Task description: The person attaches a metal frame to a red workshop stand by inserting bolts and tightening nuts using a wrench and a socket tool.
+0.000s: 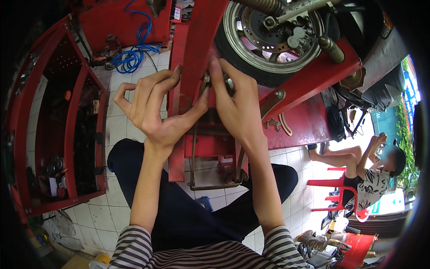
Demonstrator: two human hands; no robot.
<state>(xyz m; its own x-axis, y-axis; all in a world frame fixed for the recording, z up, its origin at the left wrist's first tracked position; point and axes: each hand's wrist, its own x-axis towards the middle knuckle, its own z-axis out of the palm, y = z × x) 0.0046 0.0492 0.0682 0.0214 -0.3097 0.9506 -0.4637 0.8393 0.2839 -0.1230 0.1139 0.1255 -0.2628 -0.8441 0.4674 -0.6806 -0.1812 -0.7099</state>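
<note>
On white tile floor point(117, 127): red lift point(304, 121), wheel point(268, 42).

Small red-white label point(178, 13) top centre; green sign point(386, 204) right.

A blue hose point(134, 49) coils on tile; a red plastic chair point(333, 193) stands right.

A red steel upright point(197, 49) of the lift stand rose in front of the motorcycle wheel, its paint scuffed, leaning slightly rightward toward the top. A small metal bolt fitting point(206, 80), silver-grey, sat against its right face, just beside the tyre; its exact form could not be determined. The left hand point(154, 107) pressed on the upright's left edge, thumb reaching across to the fitting. The right hand point(235, 105) covered the fitting's right side, fingers curled around it.
</note>
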